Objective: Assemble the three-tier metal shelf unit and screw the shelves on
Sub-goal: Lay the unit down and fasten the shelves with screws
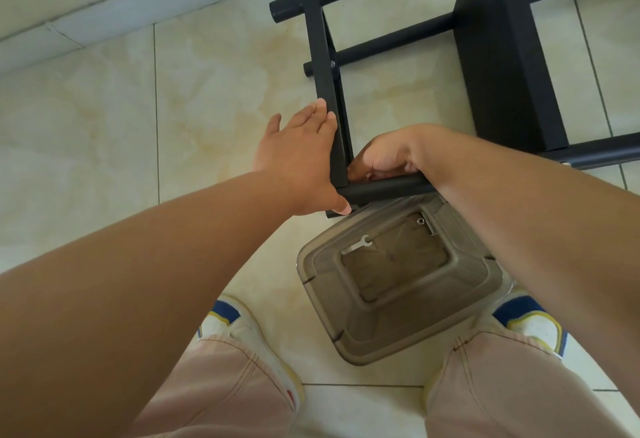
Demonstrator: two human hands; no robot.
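Glossy cream floor tiles (104, 126) with a pale skirting strip along the top-left, that's the whole workspace, and I'm watching from head height looking straight down. The black shelf unit (498, 56) lies on its side across the top right of the view: round tubes running off to the right, one flat shelf already sitting between them, and an end shelf panel (325, 67) standing edge-on nearest me. One screw head (332, 64) shows on that panel where it meets a tube.

The left hand (301, 160) is flat and spread against the outer face of the panel, fingers straight, thumb tip down by the corner. The right hand (388, 157) is curled up tight just inside the same corner, right above the near tube (384, 190). Looks like it's working a screw there but I honestly can't see what's in the fingers.

Just below sits a clear plastic tub (398, 281) with a small flat wrench (356, 245) and a nut (420, 221) in it.

My take for this step: keep that left palm pushing so the panel hole stays lined up with the tube, start the screw by hand so it doesn't cross-thread, and only then grab the wrench.
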